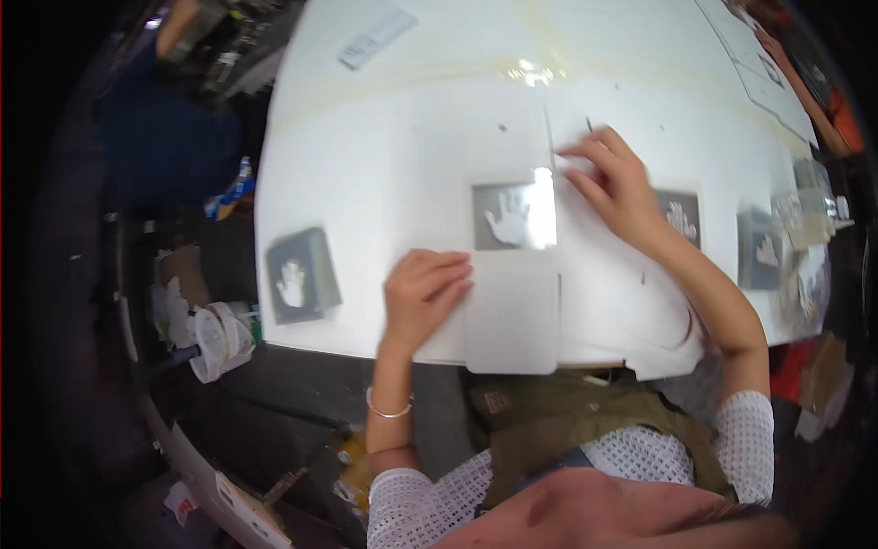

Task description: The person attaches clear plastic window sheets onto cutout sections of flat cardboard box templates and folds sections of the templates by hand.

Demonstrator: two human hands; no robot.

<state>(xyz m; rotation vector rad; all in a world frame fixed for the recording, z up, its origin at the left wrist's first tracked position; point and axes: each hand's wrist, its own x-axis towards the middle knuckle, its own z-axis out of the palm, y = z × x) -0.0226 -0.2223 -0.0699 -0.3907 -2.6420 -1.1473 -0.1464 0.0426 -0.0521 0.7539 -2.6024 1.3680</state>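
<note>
A white panel (510,316) lies in front of me at the table's near edge. Just beyond it is a dark grey card (498,224) with a white handprint, its right side washed out by glare. My left hand (422,297) has thumb and fingertips closed at the panel's upper left edge. Above and right of the handprint card, my right hand (615,178) is raised and slightly blurred, thumb and forefinger drawn close together near a thin line. Whatever it pinches is too small or too clear to make out.
A stack of handprint cards (302,274) sits at the left. Another card (679,215) lies partly behind my right forearm, and more cards (761,249) stand beside clear plastic packets (809,229). A labelled strip (378,39) lies far off. Another person's arm (805,101) reaches in at top right.
</note>
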